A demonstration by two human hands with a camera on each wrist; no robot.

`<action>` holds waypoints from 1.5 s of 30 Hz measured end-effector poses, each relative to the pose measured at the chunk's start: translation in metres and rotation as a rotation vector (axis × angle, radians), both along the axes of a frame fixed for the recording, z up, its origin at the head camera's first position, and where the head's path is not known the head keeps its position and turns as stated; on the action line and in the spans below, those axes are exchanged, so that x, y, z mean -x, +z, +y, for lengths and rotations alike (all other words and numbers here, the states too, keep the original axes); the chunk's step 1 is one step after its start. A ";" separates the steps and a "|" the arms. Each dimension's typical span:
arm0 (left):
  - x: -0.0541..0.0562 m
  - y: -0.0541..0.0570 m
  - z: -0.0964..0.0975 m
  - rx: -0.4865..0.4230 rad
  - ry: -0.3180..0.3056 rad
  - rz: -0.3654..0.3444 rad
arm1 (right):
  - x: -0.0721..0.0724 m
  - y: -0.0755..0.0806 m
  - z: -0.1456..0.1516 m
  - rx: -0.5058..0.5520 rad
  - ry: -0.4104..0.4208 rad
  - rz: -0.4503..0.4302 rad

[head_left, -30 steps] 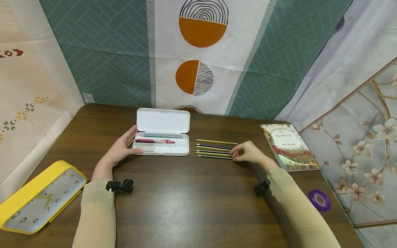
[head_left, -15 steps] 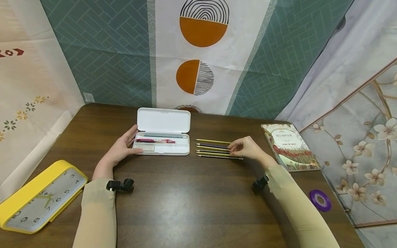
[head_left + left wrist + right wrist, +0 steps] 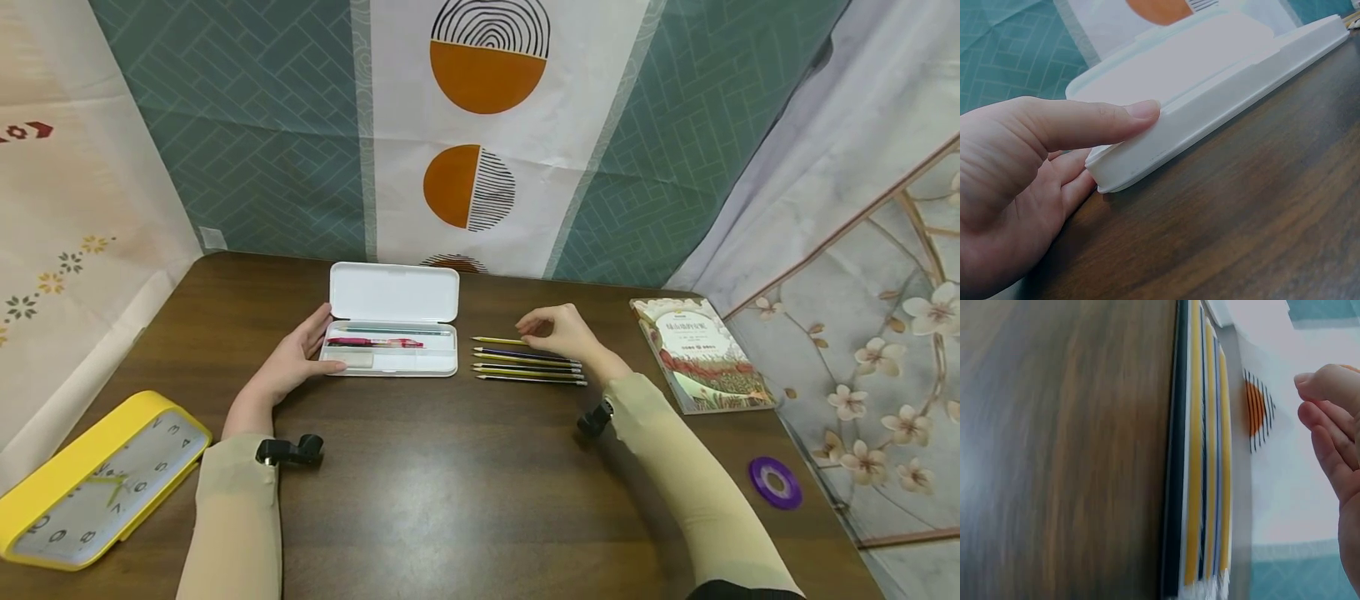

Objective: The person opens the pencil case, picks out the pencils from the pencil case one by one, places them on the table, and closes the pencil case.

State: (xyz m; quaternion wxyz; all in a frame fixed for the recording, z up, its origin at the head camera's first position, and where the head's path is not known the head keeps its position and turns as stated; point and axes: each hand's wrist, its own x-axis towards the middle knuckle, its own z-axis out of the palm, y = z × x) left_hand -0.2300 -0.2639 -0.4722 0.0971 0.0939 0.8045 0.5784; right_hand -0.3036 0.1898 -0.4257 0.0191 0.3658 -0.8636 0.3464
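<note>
A white pencil case point(image 3: 395, 292) lies with its lid raised on the table. It contains a red-and-white pen point(image 3: 375, 342), a teal pencil point(image 3: 393, 331) and a pale eraser point(image 3: 356, 359). My left hand point(image 3: 288, 358) holds the case's left end, thumb point(image 3: 1141, 111) on the front rim and fingers at the side. Right of the case, several pencils point(image 3: 1194, 456) lie side by side with tips pointing left. Over the farthest one, a yellow pencil point(image 3: 498, 340), hovers my right hand point(image 3: 566, 333); its loosely bent fingers hold nothing and hide that pencil's right end.
A yellow clock point(image 3: 112, 475) stands at the left of the table. Toward the right edge lie a book point(image 3: 701, 354) and a purple roll of tape point(image 3: 775, 483). A patterned cloth point(image 3: 300, 167) hangs behind the table.
My right hand has left the right ends of the nearer pencils and moved away from me and slightly left, above the farthest pencil. My left hand stays on the case.
</note>
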 end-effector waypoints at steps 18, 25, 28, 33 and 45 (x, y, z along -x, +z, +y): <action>0.001 0.000 -0.002 -0.030 -0.008 0.007 | 0.015 -0.010 -0.094 0.033 0.006 -0.081; 0.000 -0.001 -0.001 0.011 0.000 0.000 | 0.010 -0.013 -0.122 -0.108 0.014 -0.076; 0.001 -0.002 -0.002 0.021 0.004 -0.003 | 0.008 -0.014 -0.129 -0.161 0.029 -0.065; 0.002 -0.004 -0.003 0.019 0.006 -0.001 | 0.006 -0.015 -0.137 -0.218 0.031 -0.061; 0.002 -0.005 -0.003 -0.002 0.001 0.000 | 0.007 -0.016 -0.145 -0.285 0.037 -0.063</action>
